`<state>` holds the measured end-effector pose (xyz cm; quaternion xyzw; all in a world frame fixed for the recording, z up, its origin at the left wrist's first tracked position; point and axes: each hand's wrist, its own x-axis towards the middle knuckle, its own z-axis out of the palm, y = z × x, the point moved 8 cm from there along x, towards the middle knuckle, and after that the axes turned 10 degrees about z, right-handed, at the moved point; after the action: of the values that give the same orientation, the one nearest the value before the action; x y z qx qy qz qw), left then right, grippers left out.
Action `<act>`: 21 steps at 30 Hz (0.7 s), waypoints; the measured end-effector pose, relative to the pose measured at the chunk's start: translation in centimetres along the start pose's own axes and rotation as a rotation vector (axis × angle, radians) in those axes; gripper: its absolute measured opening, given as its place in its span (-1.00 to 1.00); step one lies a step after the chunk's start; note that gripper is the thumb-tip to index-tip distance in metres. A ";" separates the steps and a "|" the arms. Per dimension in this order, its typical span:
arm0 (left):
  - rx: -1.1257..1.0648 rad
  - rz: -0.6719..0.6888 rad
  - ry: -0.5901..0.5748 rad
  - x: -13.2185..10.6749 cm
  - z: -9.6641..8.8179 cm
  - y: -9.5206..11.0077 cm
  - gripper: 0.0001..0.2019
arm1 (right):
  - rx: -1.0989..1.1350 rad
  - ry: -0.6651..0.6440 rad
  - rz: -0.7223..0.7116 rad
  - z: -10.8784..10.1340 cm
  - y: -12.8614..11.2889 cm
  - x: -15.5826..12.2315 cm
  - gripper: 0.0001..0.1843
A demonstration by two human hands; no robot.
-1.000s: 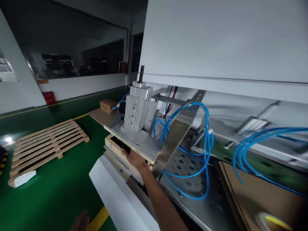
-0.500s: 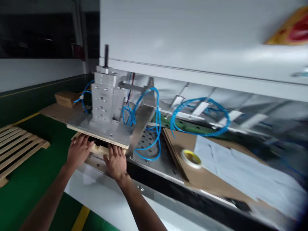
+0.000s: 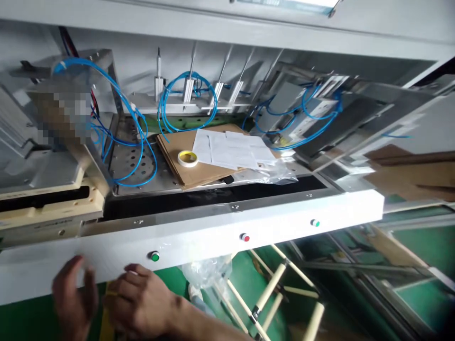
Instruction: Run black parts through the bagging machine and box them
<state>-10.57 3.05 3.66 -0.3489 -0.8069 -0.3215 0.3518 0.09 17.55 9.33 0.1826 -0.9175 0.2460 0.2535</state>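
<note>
My left hand point(image 3: 74, 298) is low at the left, in front of the machine's white front panel point(image 3: 199, 237). Somewhat blurred, its fingers and thumb are apart, and no object shows between them. To its right, my right hand point(image 3: 142, 303) is open, its fingers loosely bent and nothing seen in them. The nearest part to it is a green push button point(image 3: 154, 256) on the panel, just above the knuckles and apart from them. Above my left hand lies the cream-coloured fixture block point(image 3: 74, 208) at the bed's left end, touched by neither hand.
A tape roll point(image 3: 187, 159) and white papers point(image 3: 231, 149) lie on cardboard point(image 3: 177, 173). Blue air hoses point(image 3: 165, 102) loop behind. The panel carries a red button point(image 3: 245, 237) and another green button point(image 3: 315, 223). Below stands a cream tube frame point(image 3: 270, 291) with plastic film point(image 3: 209, 272).
Both hands have come off the cream block and moved down in front of the panel. The view has swung right, bringing the buttons and the machine's right end into sight.
</note>
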 end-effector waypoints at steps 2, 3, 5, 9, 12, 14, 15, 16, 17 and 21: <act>-0.031 0.147 -0.142 -3.4 3.3 6.8 -0.55 | 0.028 0.002 0.101 -3.1 1.5 -5.6 -0.76; -0.035 0.159 -0.175 -4.8 4.6 9.4 -0.50 | 0.035 0.032 0.188 -5.0 3.0 -8.2 -0.75; -0.043 0.127 -0.231 -7.1 6.6 13.2 -0.39 | -0.052 0.181 0.443 -9.7 7.5 -13.6 -0.68; -0.001 -0.033 -0.279 -10.1 8.3 15.9 -0.28 | -0.475 0.491 1.000 -21.4 17.3 -26.4 -0.66; -0.022 -0.161 -0.250 -10.9 8.7 15.7 -0.27 | -0.644 0.685 1.318 -30.0 22.8 -36.2 -0.44; -0.038 -0.230 -0.227 -11.0 8.8 15.5 -0.28 | -0.678 0.761 1.424 -34.2 25.3 -40.9 -0.33; -0.036 -0.260 -0.219 -11.1 8.8 15.5 -0.27 | -0.675 0.778 1.459 -35.6 26.3 -42.6 -0.32; -0.026 -0.289 -0.212 -11.1 8.9 15.4 -0.27 | -0.664 0.784 1.484 -36.6 27.2 -44.0 -0.31; -0.010 -0.316 -0.204 -11.2 8.9 15.4 -0.26 | -0.648 0.783 1.497 -37.1 27.8 -44.8 -0.31; 0.064 -0.353 -0.203 -11.7 9.7 16.0 -0.32 | -0.573 0.772 1.448 -37.0 28.7 -45.6 -0.28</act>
<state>4.69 15.32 -6.52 -0.2214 -0.8966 -0.3155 0.2181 37.49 70.55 1.44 -0.6132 -0.6843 0.1509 0.3645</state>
